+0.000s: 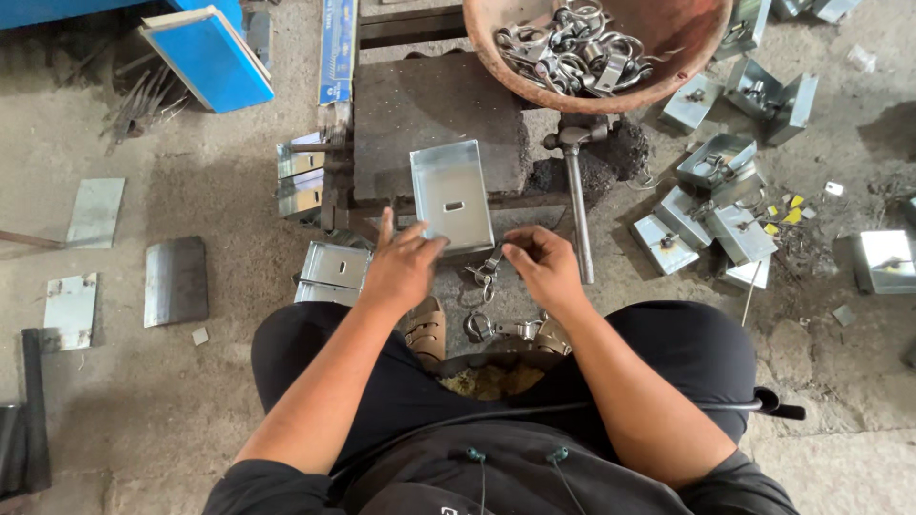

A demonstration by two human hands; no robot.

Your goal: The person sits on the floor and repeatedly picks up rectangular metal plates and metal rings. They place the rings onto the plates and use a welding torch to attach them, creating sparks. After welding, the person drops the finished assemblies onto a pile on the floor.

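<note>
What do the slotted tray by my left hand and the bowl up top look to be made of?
The slotted tray looks like thin folded sheet metal, probably galvanised or zinc-plated: silvery, lightly reflective, crisp bent edges. The bowl looks like rusted iron or steel, though the reddish-brown, dull surface could be fired clay. The left hand touches the tray's near edge.

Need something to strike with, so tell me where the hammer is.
In the head view the hammer lies right of centre, head under the rust-coloured bowl, handle running down beside the right hand.
</note>
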